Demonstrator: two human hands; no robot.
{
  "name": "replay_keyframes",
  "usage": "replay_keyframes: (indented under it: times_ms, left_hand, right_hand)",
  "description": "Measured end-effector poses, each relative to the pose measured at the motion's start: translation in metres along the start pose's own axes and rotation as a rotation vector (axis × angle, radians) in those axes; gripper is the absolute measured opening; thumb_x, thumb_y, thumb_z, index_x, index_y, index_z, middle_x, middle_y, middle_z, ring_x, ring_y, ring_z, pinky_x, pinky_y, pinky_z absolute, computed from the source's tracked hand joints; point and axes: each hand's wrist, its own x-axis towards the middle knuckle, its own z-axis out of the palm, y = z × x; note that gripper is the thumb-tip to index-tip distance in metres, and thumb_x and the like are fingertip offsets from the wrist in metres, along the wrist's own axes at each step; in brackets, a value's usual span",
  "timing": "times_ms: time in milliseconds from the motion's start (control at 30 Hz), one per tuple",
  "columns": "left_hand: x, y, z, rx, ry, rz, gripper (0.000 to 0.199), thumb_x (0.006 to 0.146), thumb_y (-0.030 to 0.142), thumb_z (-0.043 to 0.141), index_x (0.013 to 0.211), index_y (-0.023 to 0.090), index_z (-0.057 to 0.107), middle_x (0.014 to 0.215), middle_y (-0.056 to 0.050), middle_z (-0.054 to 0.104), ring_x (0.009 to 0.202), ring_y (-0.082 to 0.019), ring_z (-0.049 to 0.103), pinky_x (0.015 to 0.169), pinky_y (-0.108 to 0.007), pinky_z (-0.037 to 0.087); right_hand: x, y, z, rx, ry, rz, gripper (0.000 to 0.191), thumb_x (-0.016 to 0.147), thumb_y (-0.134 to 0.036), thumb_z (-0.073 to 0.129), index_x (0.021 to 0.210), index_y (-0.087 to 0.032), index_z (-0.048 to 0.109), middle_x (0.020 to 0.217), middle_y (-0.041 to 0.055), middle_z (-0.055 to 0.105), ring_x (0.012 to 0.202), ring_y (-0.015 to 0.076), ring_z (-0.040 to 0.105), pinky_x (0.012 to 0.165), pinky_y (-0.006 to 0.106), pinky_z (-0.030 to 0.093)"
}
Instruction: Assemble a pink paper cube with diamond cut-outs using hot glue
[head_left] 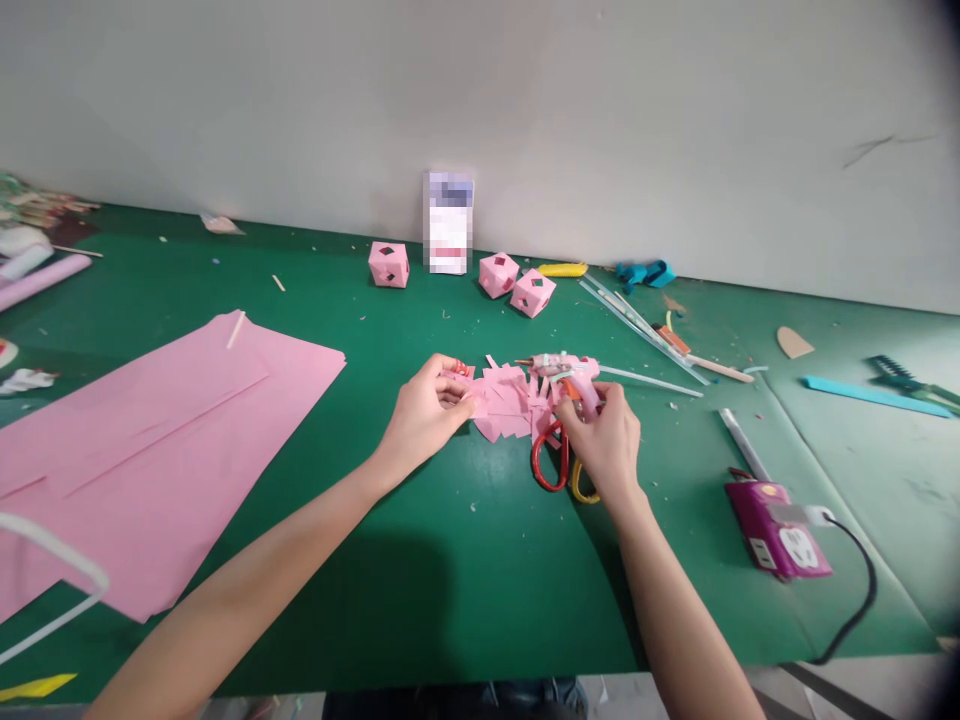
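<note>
**Green tabletop (480, 575), grey wall (562, 110) behind, and both hands in at the pink scraps (506, 392)**

Right at the left edge of the scraps, there's the small pink piece (478, 398), pinched by thumb and fingertips of the left hand (424, 412); a light hold, presumably to spare thin paper a crease. Its outline melts into the pile, so the shape is hard to call. Over on the scraps' right side, the right hand (606, 440) wraps the grip of the glue gun (574, 370), nozzle pointing left, probably to sit well within reach of the paper. Trigger squeezed? Cannot tell!

Just nearside and right of the scraps, the scissors (551, 487), handles towards the person, handy for picking up. Beyond the scraps, three openwork pink boxes (389, 265), seemingly set back for elbow room, an upright card (448, 222) among them. Well left of the scraps, pink sheets (202, 440) lie flat, likely given that side for their sheer spread. Well right, the purple power block (780, 530), its cable (870, 575) apparently led away from the paper.
</note>
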Motion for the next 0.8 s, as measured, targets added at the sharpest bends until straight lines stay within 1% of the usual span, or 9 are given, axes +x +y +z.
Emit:
replay_keyframes:
  times_ms: [33,100,167,267,400,500,600,800]
  left_hand:
    - [0.001,0.0,-0.001,0.0,0.009,-0.002,0.032,0.077,0.021,0.075,0.102,0.021,0.055,0.083,0.0,0.075,0.075,-0.017,0.073,0.074,-0.032,0.058]
    - [0.002,0.002,-0.004,0.009,0.025,-0.001,0.03,0.077,0.021,0.075,0.1,0.021,0.055,0.08,0.001,0.073,0.073,-0.016,0.072,0.072,-0.031,0.057]
    - [0.003,0.003,-0.007,0.026,0.038,0.003,0.029,0.077,0.02,0.075,0.098,0.021,0.056,0.079,0.002,0.072,0.072,-0.016,0.071,0.071,-0.03,0.056]
    - [0.003,0.004,-0.009,0.058,0.045,-0.003,0.03,0.076,0.02,0.075,0.098,0.022,0.055,0.078,0.002,0.071,0.071,-0.016,0.069,0.07,-0.029,0.055]
    - [0.004,0.003,-0.009,0.064,0.03,-0.02,0.03,0.078,0.02,0.075,0.099,0.022,0.054,0.079,0.002,0.072,0.072,-0.016,0.07,0.07,-0.029,0.055]
    - [0.003,0.004,-0.008,0.054,0.024,-0.023,0.028,0.08,0.02,0.074,0.099,0.022,0.053,0.079,0.002,0.072,0.071,-0.016,0.07,0.071,-0.029,0.054]
    - [0.002,0.006,-0.008,0.055,0.026,-0.025,0.028,0.08,0.018,0.074,0.098,0.022,0.053,0.078,0.002,0.072,0.071,-0.015,0.07,0.07,-0.028,0.054]
    - [0.003,0.005,-0.008,0.063,0.018,-0.033,0.029,0.08,0.019,0.075,0.1,0.022,0.054,0.079,0.002,0.072,0.072,-0.015,0.07,0.071,-0.028,0.054]
  right_hand:
    - [-0.001,-0.003,-0.002,0.048,-0.006,0.019,0.038,0.081,-0.05,0.065,0.105,-0.021,0.057,0.083,0.0064,0.069,0.069,0.0248,0.062,0.069,0.037,0.048]
    - [-0.004,-0.008,-0.005,0.112,-0.014,0.021,0.042,0.078,-0.048,0.067,0.108,-0.022,0.054,0.077,0.0025,0.068,0.063,0.0228,0.06,0.064,0.035,0.046]
    - [-0.007,-0.01,-0.005,0.115,-0.014,-0.02,0.042,0.078,-0.049,0.067,0.107,-0.021,0.056,0.072,0.0007,0.065,0.061,0.0221,0.058,0.064,0.034,0.046]
    - [-0.012,-0.011,-0.002,0.065,-0.007,-0.118,0.037,0.083,-0.052,0.065,0.102,-0.02,0.06,0.065,-0.0009,0.06,0.057,0.0203,0.054,0.063,0.034,0.045]
    - [-0.017,-0.011,0.005,0.044,0.085,-0.277,0.034,0.086,-0.05,0.064,0.099,-0.018,0.064,0.069,0.001,0.061,0.059,0.0188,0.053,0.061,0.032,0.045]
    - [-0.02,-0.01,0.009,0.033,0.119,-0.355,0.03,0.087,-0.046,0.065,0.1,-0.019,0.064,0.071,0.0019,0.062,0.059,0.0179,0.053,0.059,0.03,0.044]
    - [-0.021,-0.009,0.01,0.016,0.131,-0.395,0.028,0.089,-0.044,0.064,0.101,-0.018,0.063,0.072,0.0025,0.064,0.059,0.0179,0.054,0.058,0.029,0.044]
    - [-0.021,-0.007,0.009,-0.013,0.144,-0.423,0.029,0.091,-0.042,0.063,0.105,-0.017,0.064,0.077,0.0051,0.067,0.061,0.0193,0.058,0.058,0.03,0.046]
